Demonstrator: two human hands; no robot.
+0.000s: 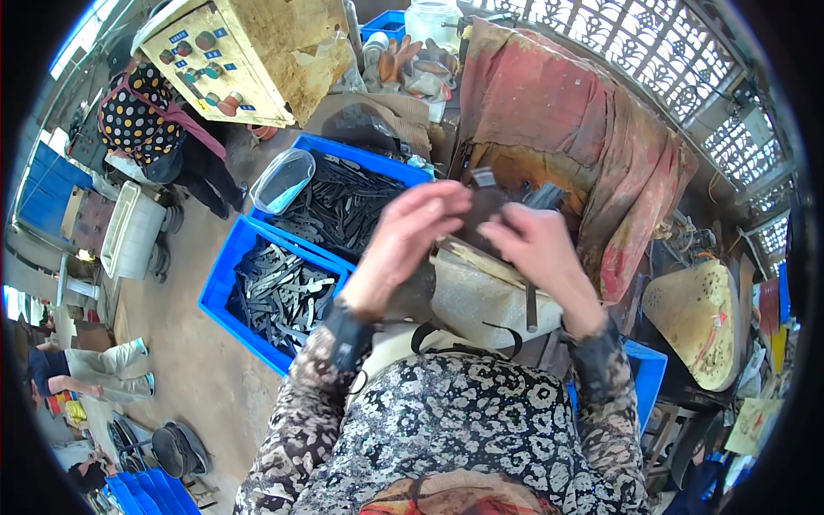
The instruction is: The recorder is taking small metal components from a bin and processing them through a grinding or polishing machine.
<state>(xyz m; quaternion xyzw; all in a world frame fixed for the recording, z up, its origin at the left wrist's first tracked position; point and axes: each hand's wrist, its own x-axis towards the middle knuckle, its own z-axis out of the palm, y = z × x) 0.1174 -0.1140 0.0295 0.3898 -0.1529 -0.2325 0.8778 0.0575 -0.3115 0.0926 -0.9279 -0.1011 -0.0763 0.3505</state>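
My left hand [410, 236] is raised in front of the machine, its fingers stretched toward the right and somewhat blurred; nothing shows in its grasp. My right hand [542, 251] is a little to its right, with fingers curled and thumb and forefinger close together; whatever is in them, if anything, is too blurred to make out. A small grey metal block [484, 178] shows beyond the fingertips, in the mouth of the machine under a stained red cloth [549, 99]. Below my right hand a thin dark rod [531, 307] stands in front of a pale worn cover [472, 296].
To the left, a blue crate [225, 296] holds many flat grey metal strips; another blue crate [390, 163] behind holds darker ones, with a clear plastic tub [283, 182] on it. A control box [206, 73] stands at upper left. Two other people are farther left.
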